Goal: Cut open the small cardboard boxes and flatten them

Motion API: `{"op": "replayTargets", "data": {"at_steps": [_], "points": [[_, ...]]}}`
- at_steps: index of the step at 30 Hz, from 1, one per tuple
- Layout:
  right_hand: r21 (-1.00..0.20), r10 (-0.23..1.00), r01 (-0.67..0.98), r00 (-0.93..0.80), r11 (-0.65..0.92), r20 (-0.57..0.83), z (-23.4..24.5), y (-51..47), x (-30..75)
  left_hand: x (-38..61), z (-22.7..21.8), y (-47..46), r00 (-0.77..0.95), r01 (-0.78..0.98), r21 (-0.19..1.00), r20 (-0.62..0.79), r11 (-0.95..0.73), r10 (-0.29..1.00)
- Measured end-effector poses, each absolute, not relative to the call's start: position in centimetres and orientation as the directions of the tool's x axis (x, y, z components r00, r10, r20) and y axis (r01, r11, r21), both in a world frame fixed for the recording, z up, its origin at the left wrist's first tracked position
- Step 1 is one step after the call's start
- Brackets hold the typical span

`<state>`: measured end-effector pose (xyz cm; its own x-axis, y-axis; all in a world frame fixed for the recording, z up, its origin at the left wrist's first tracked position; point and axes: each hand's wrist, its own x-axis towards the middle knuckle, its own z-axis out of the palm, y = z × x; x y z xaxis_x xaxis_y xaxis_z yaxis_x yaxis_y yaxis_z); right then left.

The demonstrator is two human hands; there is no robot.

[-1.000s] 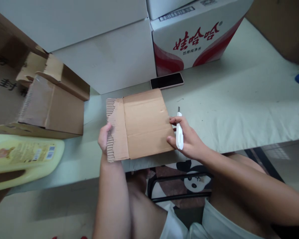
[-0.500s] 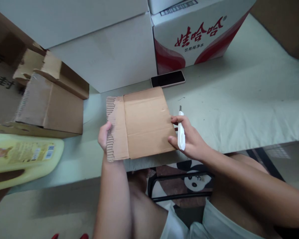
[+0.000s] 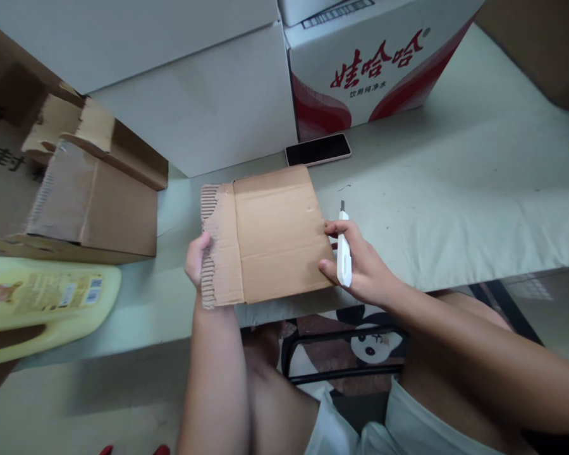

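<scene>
A folded piece of brown cardboard is held between my two hands over the front part of the table. Its left strip is torn, with corrugated ridges bare. My left hand grips that left edge, thumb on top and the other fingers hidden beneath. At the right edge, my right hand touches the cardboard with fingertips and thumb. A white utility knife rests in the same hand, its short blade out and pointing away from me.
Behind the cardboard a phone lies by a white and red carton and white boxes. Brown cardboard boxes and a yellow bottle stand or lie at left. The cloth-covered table extends right.
</scene>
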<state>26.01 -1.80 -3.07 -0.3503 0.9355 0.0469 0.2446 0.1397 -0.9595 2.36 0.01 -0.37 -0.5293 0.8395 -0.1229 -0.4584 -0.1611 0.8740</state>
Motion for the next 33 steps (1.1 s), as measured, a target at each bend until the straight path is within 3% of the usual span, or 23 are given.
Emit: {"op": "replayTargets", "data": {"at_steps": [33], "points": [[-0.961, 0.935, 0.236, -0.352, 0.143, 0.053, -3.1, -1.81, 26.0, 1.93, -0.96, 0.02, -0.506, -0.471, 0.87, -0.128, -0.148, 0.853]]}}
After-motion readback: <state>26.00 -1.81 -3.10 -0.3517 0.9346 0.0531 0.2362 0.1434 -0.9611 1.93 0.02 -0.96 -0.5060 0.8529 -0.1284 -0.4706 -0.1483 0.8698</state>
